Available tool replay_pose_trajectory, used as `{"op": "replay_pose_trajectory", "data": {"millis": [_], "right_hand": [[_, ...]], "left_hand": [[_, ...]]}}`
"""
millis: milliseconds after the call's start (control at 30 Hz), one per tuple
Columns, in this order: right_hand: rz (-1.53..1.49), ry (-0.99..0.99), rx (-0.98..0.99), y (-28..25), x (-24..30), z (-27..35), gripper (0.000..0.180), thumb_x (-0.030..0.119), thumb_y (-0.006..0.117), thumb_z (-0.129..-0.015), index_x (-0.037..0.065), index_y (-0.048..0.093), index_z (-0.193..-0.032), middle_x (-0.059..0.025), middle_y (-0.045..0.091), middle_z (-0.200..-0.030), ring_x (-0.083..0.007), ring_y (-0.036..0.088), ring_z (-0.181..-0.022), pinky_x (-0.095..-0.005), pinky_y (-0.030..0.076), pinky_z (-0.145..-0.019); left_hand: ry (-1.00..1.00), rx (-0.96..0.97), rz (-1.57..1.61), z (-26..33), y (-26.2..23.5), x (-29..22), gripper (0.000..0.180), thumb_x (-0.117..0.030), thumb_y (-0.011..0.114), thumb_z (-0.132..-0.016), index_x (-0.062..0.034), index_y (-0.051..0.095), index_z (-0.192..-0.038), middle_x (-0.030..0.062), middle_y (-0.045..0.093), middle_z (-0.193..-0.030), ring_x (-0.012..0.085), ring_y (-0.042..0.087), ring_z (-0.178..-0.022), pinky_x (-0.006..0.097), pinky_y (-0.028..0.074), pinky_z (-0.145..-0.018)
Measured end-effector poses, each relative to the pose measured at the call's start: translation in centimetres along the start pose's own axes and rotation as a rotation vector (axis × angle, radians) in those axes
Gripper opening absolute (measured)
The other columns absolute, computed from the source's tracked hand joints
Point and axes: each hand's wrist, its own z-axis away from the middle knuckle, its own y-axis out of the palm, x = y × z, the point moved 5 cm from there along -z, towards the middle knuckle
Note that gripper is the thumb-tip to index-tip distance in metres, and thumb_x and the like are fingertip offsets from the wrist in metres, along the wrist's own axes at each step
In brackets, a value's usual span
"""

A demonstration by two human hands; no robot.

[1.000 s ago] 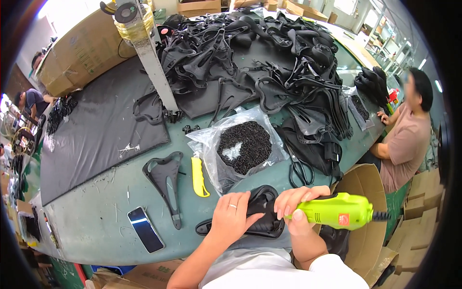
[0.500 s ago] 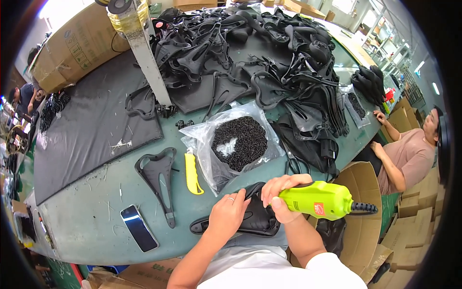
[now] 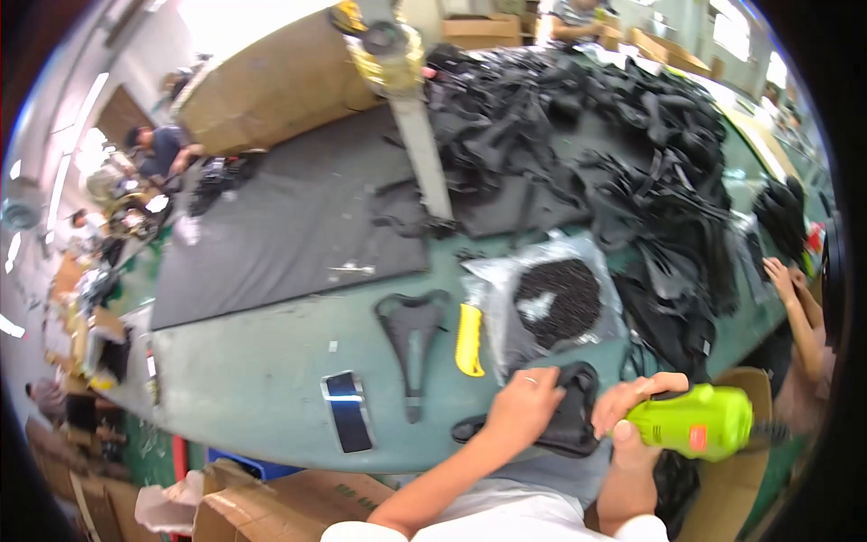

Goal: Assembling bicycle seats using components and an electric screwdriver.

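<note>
At the near table edge lies a black bicycle saddle (image 3: 578, 417). My left hand (image 3: 526, 408), wearing a ring, grips it from the left with bent fingers over its edge. My right hand (image 3: 629, 411) is closed round the front of a lime-green electric screwdriver (image 3: 695, 421), held sideways beside the saddle. The tool's tip is hidden by my fingers. Beyond my left hand, a clear plastic bag (image 3: 496, 316) holds many small black screws (image 3: 571, 309). A yellow-handled knife (image 3: 469, 341) lies left of the bag, and a black saddle base (image 3: 395, 323) lies farther left.
A phone (image 3: 349, 417) lies on the green table (image 3: 253, 388). A pale metal post (image 3: 419, 154) rises near a black mat (image 3: 298, 235). Black saddle parts (image 3: 650, 135) are heaped at the far right. Cardboard boxes (image 3: 289, 506) stand below the edge. A co-worker's hand (image 3: 781, 278) touches the right side.
The view has swung left, so the table and both hands appear farther right, with more of the left side of the room showing. Both hands keep their holds on the saddle and the screwdriver.
</note>
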Motion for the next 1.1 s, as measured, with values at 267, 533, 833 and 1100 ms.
{"op": "replay_pose_trajectory", "data": {"millis": [267, 533, 833, 1100], "right_hand": [[0.750, 0.169, 0.594, 5.6, 0.0, 3.6, 0.046, 0.016, 0.092, -0.064, 0.004, 0.070, -0.102, -0.0254, 0.057, -0.152, -0.0323, 0.078, -0.084, -0.0361, 0.061, -0.075], [0.867, 0.009, 0.569, 5.1, 0.6, 2.3, 0.045, 0.021, 0.092, -0.064, 0.005, 0.071, -0.100, -0.0233, 0.055, -0.155, -0.0354, 0.077, -0.082, -0.0391, 0.061, -0.074], [0.931, 0.132, 0.565, 2.7, 2.7, 1.8, 0.048, 0.026, 0.088, -0.069, 0.012, 0.071, -0.111, -0.0240, 0.043, -0.163, -0.0360, 0.077, -0.077, -0.0383, 0.062, -0.065], [0.386, 0.224, 0.205, -4.9, 3.3, 1.6, 0.063, 0.011, 0.083, -0.085, 0.004, 0.061, -0.144, -0.0128, 0.069, -0.136, -0.0196, 0.070, -0.116, -0.0348, 0.055, -0.099]], "left_hand": [[0.234, 0.163, -0.466, -6.1, -4.9, -3.0, 0.031, -0.035, 0.073, -0.092, -0.0057, 0.065, -0.097, 0.0106, 0.067, -0.098, 0.0268, 0.068, -0.093, 0.040, 0.055, -0.075], [0.336, 0.448, -0.548, -8.3, -1.8, -3.3, 0.039, -0.036, 0.076, -0.088, -0.0053, 0.067, -0.110, 0.0134, 0.070, -0.107, 0.0282, 0.070, -0.102, 0.040, 0.056, -0.083], [0.503, 0.410, -0.584, -11.9, -1.4, -7.6, 0.044, -0.037, 0.071, -0.094, -0.0059, 0.061, -0.124, 0.0164, 0.069, -0.113, 0.0342, 0.070, -0.104, 0.045, 0.056, -0.085], [0.332, 0.578, -0.555, -16.1, 0.9, -4.0, 0.029, -0.031, 0.071, -0.094, -0.0032, 0.067, -0.100, 0.0183, 0.072, -0.102, 0.0399, 0.072, -0.098, 0.050, 0.059, -0.083]]}}
